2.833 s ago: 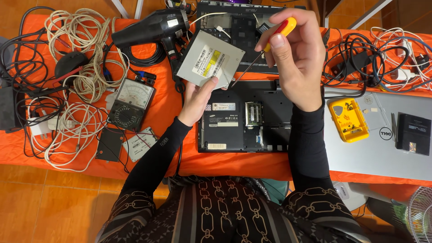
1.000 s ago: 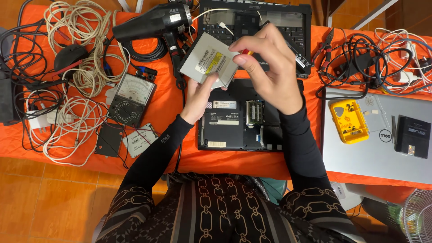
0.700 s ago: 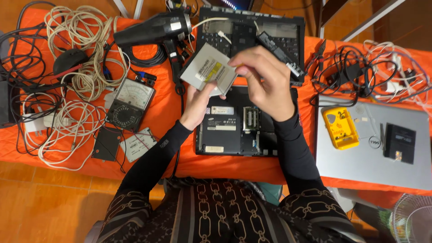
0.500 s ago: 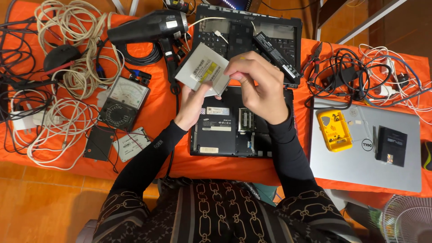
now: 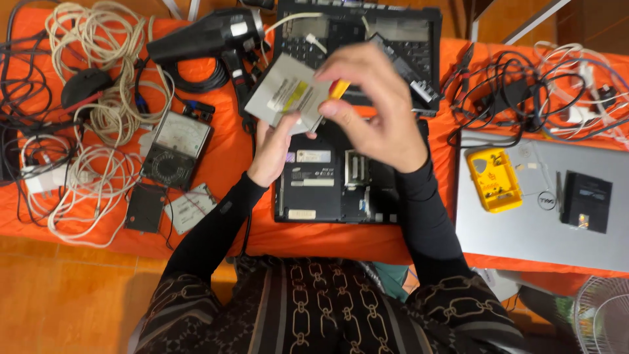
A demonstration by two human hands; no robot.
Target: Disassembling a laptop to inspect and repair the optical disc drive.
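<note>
While left hand (image 5: 272, 154) grips optical drive (image 5: 288, 95) | right hand (image 5: 373, 105) pinches yellow-handled screwdriver (image 5: 339, 88) | drive out of open laptop base (image 5: 341, 180), reassembly left

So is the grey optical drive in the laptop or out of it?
Out. The left hand holds the grey optical drive up, clear of the opened black laptop; the right hand pinches a yellow-handled tool beside it.

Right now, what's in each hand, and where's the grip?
Left hand holds the grey optical drive by its lower edge. Right hand pinches an orange-handled tool at the handle; its tip is hidden.
</note>
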